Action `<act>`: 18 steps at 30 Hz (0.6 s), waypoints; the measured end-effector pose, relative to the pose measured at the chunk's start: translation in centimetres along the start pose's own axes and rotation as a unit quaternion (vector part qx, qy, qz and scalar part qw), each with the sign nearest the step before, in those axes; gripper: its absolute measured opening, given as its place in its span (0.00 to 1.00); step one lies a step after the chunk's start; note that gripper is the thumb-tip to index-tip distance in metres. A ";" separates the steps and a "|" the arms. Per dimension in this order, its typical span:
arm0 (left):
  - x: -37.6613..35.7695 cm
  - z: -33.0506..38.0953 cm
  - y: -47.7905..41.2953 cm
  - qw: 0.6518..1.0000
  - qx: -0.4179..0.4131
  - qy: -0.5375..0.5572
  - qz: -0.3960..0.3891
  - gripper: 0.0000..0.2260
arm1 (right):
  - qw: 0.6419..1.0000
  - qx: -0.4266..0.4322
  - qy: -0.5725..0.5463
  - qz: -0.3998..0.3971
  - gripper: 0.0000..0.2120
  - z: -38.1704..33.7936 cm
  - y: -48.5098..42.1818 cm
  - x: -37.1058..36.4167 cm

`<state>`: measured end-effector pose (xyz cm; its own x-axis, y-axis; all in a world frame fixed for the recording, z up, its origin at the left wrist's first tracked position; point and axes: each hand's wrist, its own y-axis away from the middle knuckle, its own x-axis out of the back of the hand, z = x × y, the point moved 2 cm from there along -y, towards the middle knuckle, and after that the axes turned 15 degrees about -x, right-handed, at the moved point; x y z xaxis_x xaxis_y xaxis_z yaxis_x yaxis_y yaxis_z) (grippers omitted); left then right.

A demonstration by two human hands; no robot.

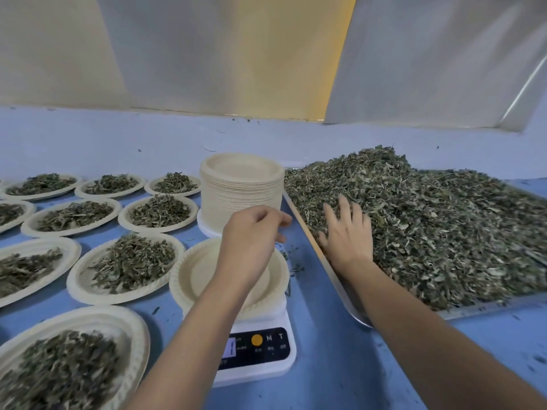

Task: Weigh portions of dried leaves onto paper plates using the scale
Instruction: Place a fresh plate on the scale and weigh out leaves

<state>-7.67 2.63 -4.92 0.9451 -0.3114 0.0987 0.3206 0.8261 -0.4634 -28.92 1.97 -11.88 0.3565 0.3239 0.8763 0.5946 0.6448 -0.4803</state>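
A white digital scale [260,353] stands at the table's front centre with an empty paper plate [195,276] on it. My left hand [251,235] hovers over that plate's far rim, fingers loosely curled and holding nothing. My right hand [347,229] lies spread on the near left edge of a big heap of dried leaves [438,223], fingers straight and pressing into it. The leaves fill a metal tray [334,279] on the right.
A tall stack of empty paper plates [241,187] stands behind the scale. Several plates filled with leaves [133,264] cover the blue table [325,365] to the left. A pale wall and plastic sheet rise at the back.
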 end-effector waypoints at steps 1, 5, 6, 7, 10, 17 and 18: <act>-0.3 0.1 0.2 1.000 -0.002 -0.004 -0.010 0.13 | 1.000 -0.024 0.005 -0.007 0.30 0.3 -0.1 -0.3; -0.9 0.3 0.9 0.999 -0.006 -0.014 -0.035 0.12 | 0.984 -0.161 -0.013 -0.078 0.31 1.8 -0.1 -1.4; -0.9 0.3 0.9 0.999 -0.010 -0.020 -0.038 0.12 | 0.982 -0.164 -0.015 -0.087 0.29 1.8 0.0 -1.3; -1.0 0.3 1.0 0.999 -0.014 -0.026 -0.041 0.12 | 0.984 -0.154 -0.018 -0.089 0.27 1.8 0.0 -1.1; -0.8 0.2 1.0 0.998 -0.019 -0.041 -0.041 0.12 | 0.987 -0.101 -0.049 -0.115 0.20 1.0 0.3 -0.5; 0.2 0.5 0.4 0.998 -0.023 -0.043 -0.025 0.12 | 0.991 -0.022 -0.134 0.015 0.14 0.1 0.8 1.3; 0.4 0.6 0.3 0.999 -0.020 -0.041 -0.021 0.12 | 0.988 -0.019 -0.150 0.041 0.13 0.1 0.9 1.4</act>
<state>-7.19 3.07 -4.53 0.9332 -0.3055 0.1893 0.3594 0.7931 -0.4917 -27.95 3.05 -11.10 0.1777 0.5681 0.8036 0.6013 0.5837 -0.5456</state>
